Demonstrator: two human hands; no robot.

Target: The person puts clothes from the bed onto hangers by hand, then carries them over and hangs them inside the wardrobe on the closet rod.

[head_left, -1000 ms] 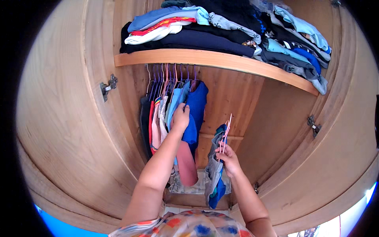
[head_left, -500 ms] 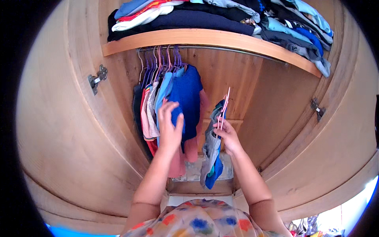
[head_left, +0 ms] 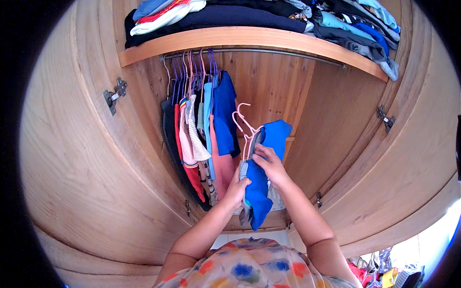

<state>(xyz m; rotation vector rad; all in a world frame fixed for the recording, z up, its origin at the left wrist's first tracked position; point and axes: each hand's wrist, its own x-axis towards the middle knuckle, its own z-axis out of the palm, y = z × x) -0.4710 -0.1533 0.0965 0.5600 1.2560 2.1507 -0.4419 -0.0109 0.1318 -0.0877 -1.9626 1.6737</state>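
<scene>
Two pink hangers (head_left: pixel 246 126) rise side by side in front of me, hooks up and off the rod. A blue shirt (head_left: pixel 277 137) hangs on one, with a grey garment (head_left: pixel 243 169) beside it on the left. My left hand (head_left: pixel 235 192) is closed around the grey garment's side, thumb toward the blue cloth. The fingers of my right hand (head_left: pixel 270 165) are bent onto the cloth near the blue shirt's neckline, just below where the hangers fork. Part of the shirt is hidden behind that hand.
Several clothes, among them a dark blue top (head_left: pixel 224 115), hang on the metal rod (head_left: pixel 278 54) at the left. Folded clothes (head_left: pixel 245 20) lie on the wooden shelf (head_left: pixel 201 37) above. Open wardrobe doors flank me, the left door (head_left: pixel 62 144) and the right door (head_left: pixel 403 177).
My left hand has moved from the hanging clothes to the garments on the right. The garments have turned, showing the blue shirt's broad side, and two hooks now show apart.
</scene>
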